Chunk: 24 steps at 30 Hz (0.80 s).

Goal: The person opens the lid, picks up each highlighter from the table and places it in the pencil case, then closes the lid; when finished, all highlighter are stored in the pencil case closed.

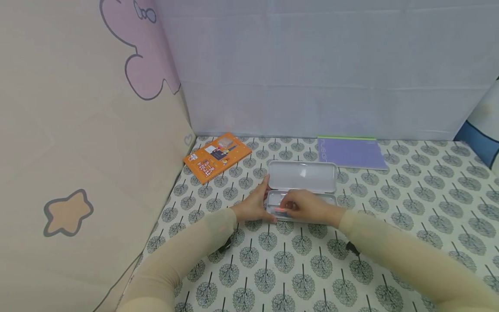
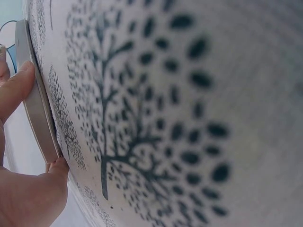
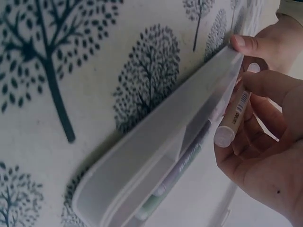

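A white pencil case [image 1: 302,177] lies on the table with its lid swung back. My left hand [image 1: 252,205] grips the case's left end, thumb at the near edge and fingers at the far side. In the left wrist view, thumb and fingertips press on the pale side wall of the case [image 2: 41,125]. Over the tray, my right hand [image 1: 312,207] pinches a pale marker pen [image 3: 235,113] with a barcode label and a rounded end. Inside the tray lie slim pens, one green [image 3: 177,177] and one purple-grey; my right hand partly hides the tray in the head view.
An orange illustrated book [image 1: 218,157] lies at the back left, turned at an angle. Behind the case to the right is a purple notebook [image 1: 351,154] with a green top edge. The tablecloth [image 1: 284,260] has a tree print; fabric walls stand behind and at left.
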{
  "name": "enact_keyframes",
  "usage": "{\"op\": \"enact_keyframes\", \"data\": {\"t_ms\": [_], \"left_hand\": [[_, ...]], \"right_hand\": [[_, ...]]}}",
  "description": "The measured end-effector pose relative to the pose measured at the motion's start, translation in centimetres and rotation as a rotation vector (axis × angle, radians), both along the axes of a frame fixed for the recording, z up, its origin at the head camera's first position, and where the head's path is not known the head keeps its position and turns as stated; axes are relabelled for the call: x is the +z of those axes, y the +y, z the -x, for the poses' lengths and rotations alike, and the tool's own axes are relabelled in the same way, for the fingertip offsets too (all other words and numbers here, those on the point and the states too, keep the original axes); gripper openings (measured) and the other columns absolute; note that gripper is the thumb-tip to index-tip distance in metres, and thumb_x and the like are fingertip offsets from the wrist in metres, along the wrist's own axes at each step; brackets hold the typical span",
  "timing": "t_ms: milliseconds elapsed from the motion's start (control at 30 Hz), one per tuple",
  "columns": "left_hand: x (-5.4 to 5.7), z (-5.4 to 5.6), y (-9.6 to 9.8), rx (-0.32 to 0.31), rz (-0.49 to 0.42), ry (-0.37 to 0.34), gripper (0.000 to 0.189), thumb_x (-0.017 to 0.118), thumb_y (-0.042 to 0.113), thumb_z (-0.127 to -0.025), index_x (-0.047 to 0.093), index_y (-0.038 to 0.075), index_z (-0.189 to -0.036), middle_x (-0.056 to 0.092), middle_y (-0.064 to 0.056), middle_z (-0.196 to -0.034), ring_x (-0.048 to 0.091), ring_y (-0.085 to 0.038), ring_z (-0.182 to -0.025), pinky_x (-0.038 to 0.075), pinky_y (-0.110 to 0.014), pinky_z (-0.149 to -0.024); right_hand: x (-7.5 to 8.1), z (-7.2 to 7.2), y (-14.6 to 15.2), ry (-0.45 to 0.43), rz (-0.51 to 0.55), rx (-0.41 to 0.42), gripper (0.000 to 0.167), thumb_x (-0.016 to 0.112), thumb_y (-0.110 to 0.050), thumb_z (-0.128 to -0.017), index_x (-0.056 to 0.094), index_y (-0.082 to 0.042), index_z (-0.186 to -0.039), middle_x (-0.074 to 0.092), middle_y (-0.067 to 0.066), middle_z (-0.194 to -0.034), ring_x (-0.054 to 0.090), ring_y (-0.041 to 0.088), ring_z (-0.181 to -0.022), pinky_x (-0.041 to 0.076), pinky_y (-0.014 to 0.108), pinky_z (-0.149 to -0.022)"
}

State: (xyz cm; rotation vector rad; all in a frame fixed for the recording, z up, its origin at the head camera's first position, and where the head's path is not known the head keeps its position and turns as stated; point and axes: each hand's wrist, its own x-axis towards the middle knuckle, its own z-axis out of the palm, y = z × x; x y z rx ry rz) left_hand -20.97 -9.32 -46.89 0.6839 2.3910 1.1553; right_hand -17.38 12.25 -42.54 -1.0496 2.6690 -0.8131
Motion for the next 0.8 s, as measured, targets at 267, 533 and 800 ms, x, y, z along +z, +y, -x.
{"op": "enact_keyframes", "data": {"t_ms": [267,533,800], "left_hand": [[-0.1,0.0,0.1,-0.003,0.008,0.003,0.146,0.094,0.02,-0.057,-0.016,0.015,-0.154,0.042,-0.006,-0.139,0.045,-0.02,-0.133,0.033,-0.026,-0.116],[0.0,0.0,0.0,-0.011,0.005,-0.002,0.147,0.094,0.021,-0.057,-0.016,0.016,-0.154,0.044,-0.004,-0.135,0.048,-0.018,-0.129,0.034,-0.028,-0.116],[0.2,-0.1,-0.1,0.001,0.004,-0.012,0.147,0.094,0.021,-0.057,-0.016,0.017,-0.154,0.044,-0.003,-0.135,0.048,-0.018,-0.128,0.033,-0.031,-0.117]], "right_hand": [[-1.2,0.0,-0.4,0.047,-0.006,0.017,0.016,0.07,-0.009,-0.082,0.07,-0.01,-0.099,0.066,-0.003,-0.09,0.056,0.006,-0.077,0.052,0.022,-0.073],[-0.8,0.0,-0.1,0.057,0.009,-0.018,0.027,0.077,-0.019,-0.079,0.068,-0.013,-0.104,0.062,0.0,-0.092,0.056,0.013,-0.08,0.051,0.026,-0.073],[0.4,-0.5,1.7,-0.021,0.043,-0.08,0.051,0.081,-0.027,-0.076,0.061,-0.019,-0.122,0.059,0.003,-0.106,0.059,0.017,-0.096,0.054,0.033,-0.086]]}}
